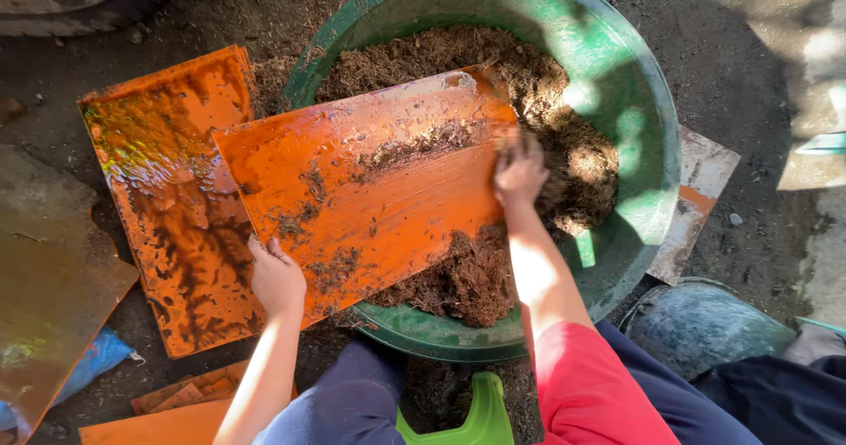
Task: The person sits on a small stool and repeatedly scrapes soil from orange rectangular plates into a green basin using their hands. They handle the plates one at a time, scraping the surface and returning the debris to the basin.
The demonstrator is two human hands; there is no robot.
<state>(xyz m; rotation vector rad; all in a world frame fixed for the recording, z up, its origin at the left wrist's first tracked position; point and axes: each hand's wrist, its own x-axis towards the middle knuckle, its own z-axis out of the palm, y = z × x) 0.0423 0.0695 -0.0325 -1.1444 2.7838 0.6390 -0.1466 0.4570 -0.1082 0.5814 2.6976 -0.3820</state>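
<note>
My left hand [276,278] grips the lower left edge of a wet orange tray [388,198], held tilted over a big green basin [648,137]. Bits of brown fibre stick to the tray's face. My right hand [520,174] rests at the tray's right edge, fingers down in the brown fibrous mulch [564,145] that fills the basin. Whether that hand grasps any mulch is hidden from view.
A second wet orange tray [167,198] lies on the dirt ground to the left. More orange trays [167,410] sit at the bottom left beside a blue bag [92,361]. A green stool [480,414] shows between my knees, and a grey bucket [701,322] stands at right.
</note>
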